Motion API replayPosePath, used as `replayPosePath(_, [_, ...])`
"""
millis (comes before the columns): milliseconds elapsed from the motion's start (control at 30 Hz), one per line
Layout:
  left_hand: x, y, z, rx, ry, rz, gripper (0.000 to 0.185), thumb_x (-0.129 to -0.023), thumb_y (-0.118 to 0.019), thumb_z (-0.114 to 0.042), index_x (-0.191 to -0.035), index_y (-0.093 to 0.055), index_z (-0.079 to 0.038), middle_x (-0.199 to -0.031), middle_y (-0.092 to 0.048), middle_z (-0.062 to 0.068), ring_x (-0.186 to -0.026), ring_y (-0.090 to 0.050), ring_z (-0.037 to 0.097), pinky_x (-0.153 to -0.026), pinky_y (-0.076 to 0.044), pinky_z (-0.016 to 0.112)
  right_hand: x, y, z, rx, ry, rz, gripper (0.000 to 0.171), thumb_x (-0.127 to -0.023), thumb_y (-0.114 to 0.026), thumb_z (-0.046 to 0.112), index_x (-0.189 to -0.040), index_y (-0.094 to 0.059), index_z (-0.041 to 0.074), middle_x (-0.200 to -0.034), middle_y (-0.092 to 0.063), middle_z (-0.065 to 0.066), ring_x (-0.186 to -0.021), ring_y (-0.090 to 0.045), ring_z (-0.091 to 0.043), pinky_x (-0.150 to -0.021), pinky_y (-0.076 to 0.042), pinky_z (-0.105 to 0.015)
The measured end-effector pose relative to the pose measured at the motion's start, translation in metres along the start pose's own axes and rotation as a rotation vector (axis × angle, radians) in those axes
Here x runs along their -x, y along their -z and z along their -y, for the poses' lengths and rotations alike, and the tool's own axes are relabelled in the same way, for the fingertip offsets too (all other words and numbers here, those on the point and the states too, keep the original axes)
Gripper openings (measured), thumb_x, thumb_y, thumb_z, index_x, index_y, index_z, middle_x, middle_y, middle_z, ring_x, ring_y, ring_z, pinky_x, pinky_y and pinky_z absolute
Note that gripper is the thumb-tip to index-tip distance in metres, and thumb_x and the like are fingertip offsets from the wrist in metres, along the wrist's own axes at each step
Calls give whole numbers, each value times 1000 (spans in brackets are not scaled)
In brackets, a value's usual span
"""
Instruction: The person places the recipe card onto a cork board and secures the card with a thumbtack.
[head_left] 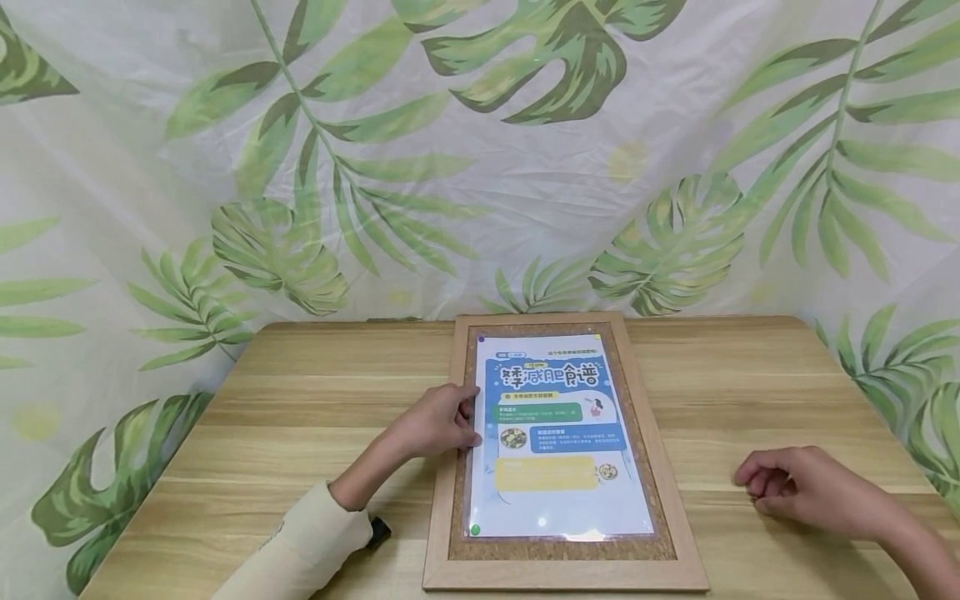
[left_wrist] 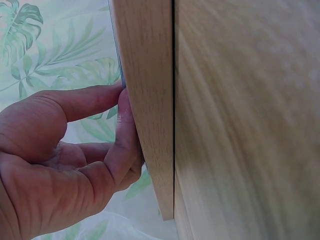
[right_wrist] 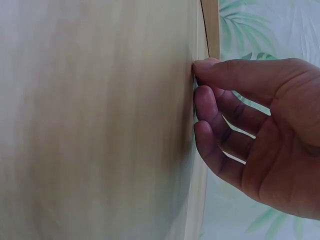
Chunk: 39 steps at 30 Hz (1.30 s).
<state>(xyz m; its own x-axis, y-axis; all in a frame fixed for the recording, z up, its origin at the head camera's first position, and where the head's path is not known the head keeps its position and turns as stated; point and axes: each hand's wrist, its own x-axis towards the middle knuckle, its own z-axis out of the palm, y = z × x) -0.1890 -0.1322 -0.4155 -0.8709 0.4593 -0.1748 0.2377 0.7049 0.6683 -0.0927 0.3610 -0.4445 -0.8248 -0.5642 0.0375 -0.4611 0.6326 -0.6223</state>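
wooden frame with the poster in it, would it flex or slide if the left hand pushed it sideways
The wooden frame looks rigid, so it would probably move as one piece. Lying flat on the smooth table, it likely slides rather than tips. The left hand touches its edge.

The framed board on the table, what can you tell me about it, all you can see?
The framed board lies flat on the wooden table, long side running away from the person. Its frame looks like pale wood, with a brown cork-like band inside. A glossy poster in blue, green and yellow, with printed text, covers most of the cork; small round pins show at its corners. The left hand rests on the frame's left rail, fingertips at the poster's edge. The right hand lies apart on the table.
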Motion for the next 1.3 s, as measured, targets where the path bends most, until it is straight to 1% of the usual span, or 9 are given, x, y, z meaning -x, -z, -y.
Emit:
replayPosePath(133, [0,0,0,0,0,3,73,-80,-80,0,-142,-44,11,-93,-59,10,-73,-59,13,-59,-49,24,-1,-3,4,-1,33,-8,26,-82,-75,0,-98,-68,19,-84,-64,16,-75,-58,3,-59,-49,-20])
replayPosePath(267, [0,0,0,-3,5,3,76,-80,-79,-1,-145,-41,11,-93,-58,10,-73,-59,13,-58,-48,23,-4,-5,8,-15,47,-3,24,-84,-74,1,-98,-69,20,-85,-65,15,-76,-60,2,-60,-50,-21])
replayPosePath(400, [0,0,0,-2,10,3,76,-80,-80,-1,-145,-41,10,-93,-58,10,-73,-58,13,-58,-47,24,-7,-7,13,-8,46,0,24,-85,-74,2,-98,-69,21,-86,-65,15,-76,-60,2,-60,-50,-21])
replayPosePath(633, [0,-1,1,12,18,6,77,-80,-79,0,-146,-40,11,-94,-58,11,-74,-59,13,-58,-49,24,-14,-12,22,37,38,-19,26,-85,-75,3,-96,-68,25,-84,-64,17,-76,-58,4,-60,-49,-20])
replayPosePath(833, [-1,0,2,10,27,6,78,-81,-79,-1,-146,-39,10,-95,-58,10,-74,-60,13,-59,-50,25,-20,-14,29,17,38,-11,24,-86,-74,4,-97,-68,24,-85,-65,16,-77,-58,3,-61,-50,-21])
replayPosePath(1067, [-1,0,2,2,19,7,77,-81,-79,-2,-146,-40,10,-94,-58,9,-73,-60,13,-59,-50,25,-24,-16,39,-2,65,-15,22,-88,-73,6,-98,-69,24,-86,-66,15,-78,-60,2,-63,-50,-22])
replayPosePath(1300, [-1,0,1,-3,26,7,77,-81,-80,-2,-146,-40,9,-94,-58,9,-74,-60,13,-59,-49,24,-28,-17,49,-29,83,-14,21,-88,-73,6,-99,-69,23,-86,-67,14,-78,-61,1,-64,-52,-22])
